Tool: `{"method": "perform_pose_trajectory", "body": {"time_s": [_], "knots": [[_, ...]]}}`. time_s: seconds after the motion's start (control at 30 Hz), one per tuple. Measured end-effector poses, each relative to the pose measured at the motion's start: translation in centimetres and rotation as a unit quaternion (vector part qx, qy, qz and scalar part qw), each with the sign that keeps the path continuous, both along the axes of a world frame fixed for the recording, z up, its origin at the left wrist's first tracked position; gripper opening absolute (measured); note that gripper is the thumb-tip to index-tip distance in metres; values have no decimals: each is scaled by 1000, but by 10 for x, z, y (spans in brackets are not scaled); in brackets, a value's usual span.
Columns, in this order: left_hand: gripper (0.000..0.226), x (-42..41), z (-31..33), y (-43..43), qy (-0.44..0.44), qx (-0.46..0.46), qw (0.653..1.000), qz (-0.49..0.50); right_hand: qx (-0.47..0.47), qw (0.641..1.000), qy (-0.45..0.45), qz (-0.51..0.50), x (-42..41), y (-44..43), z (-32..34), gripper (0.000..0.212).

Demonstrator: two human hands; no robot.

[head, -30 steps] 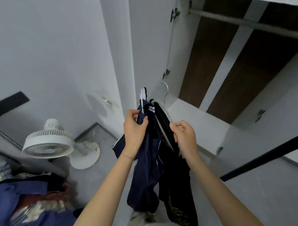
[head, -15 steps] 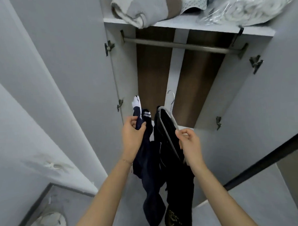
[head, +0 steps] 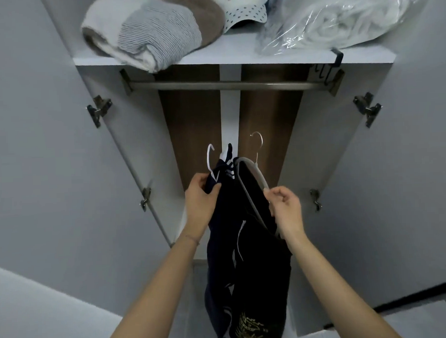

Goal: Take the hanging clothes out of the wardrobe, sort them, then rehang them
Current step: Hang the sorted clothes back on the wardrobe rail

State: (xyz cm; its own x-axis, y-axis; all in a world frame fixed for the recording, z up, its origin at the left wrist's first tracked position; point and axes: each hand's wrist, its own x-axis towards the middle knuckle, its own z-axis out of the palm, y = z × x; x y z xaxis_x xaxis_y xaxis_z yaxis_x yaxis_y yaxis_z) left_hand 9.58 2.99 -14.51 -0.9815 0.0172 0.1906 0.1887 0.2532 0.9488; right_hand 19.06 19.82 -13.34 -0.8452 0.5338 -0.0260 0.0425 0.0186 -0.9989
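Navy garment (head: 219, 244) hangs clamped in my left hand (head: 201, 197); my right hand (head: 285, 208) pinches the grey hanger (head: 257, 169) of the black garment (head: 260, 268). I have swung both up toward the rail (head: 226, 86) above my hands (rehanging next, I judge).

White wardrobe (head: 317, 140), doors (head: 406, 175) swung open, brown back panel (head: 190, 134), metal rail (head: 226, 86) under white shelf (head: 238, 58), pale tiled floor (head: 196, 291) below

the white hanger (head: 208, 158) keeps its shoulders hidden inside the navy garment (head: 219, 232); only its hook shows. the bottom edge cuts off the black garment (head: 260, 268), whose gold print (head: 252, 327) is too blurred to read.
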Motion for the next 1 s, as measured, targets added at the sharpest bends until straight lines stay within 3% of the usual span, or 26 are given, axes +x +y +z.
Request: {"method": "perform_pose_trajectory", "body": {"time_s": [0.3,0.5,0.83,1.0], "knots": [[25,-108,-8,66,-3,-21,1000,-1,-6,1000,2,0,-112,57,-10,32],[17,-163,1,103,13,-18,1000,-6,13,999,34,-26,-165,106,1,36],[14,-221,2,146,21,-5,999,-42,89,983,51,-155,-224,176,16,27],[19,-234,1,162,7,6,999,-52,130,969,7,-210,-241,205,12,27]]}}
